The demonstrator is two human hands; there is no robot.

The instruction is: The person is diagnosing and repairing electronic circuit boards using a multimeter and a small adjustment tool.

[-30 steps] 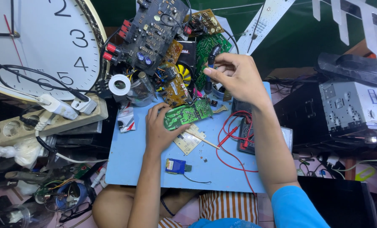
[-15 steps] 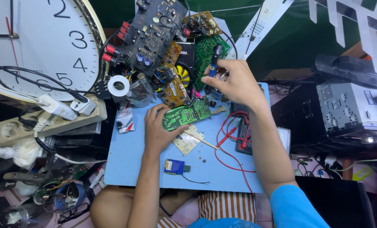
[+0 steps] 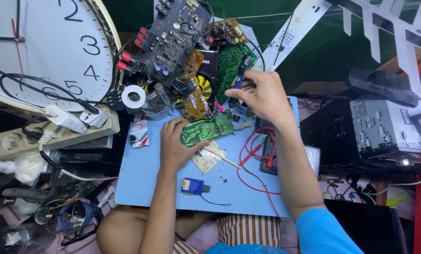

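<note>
My left hand (image 3: 175,146) presses down on the left end of a small green circuit board (image 3: 209,130) lying on the blue mat (image 3: 140,178). My right hand (image 3: 264,96) grips a soldering iron (image 3: 236,87) with a blue handle, its tip pointing down at the far right end of that green board. A beige circuit board (image 3: 206,159) and a thin wooden stick (image 3: 224,160) lie just in front of the green board. A small blue module (image 3: 193,186) with a thin wire sits near the mat's front edge.
A heap of circuit boards (image 3: 177,42) and a solder roll (image 3: 133,95) crowd the mat's far side. A multimeter (image 3: 270,155) with red leads lies right of my forearm. A wall clock (image 3: 36,42) and power strip (image 3: 41,134) stand left; electronic boxes (image 3: 384,124) right.
My right hand has moved down and towards me from the pile of boards, bringing the soldering iron to the green board. My left hand stays on the board.
</note>
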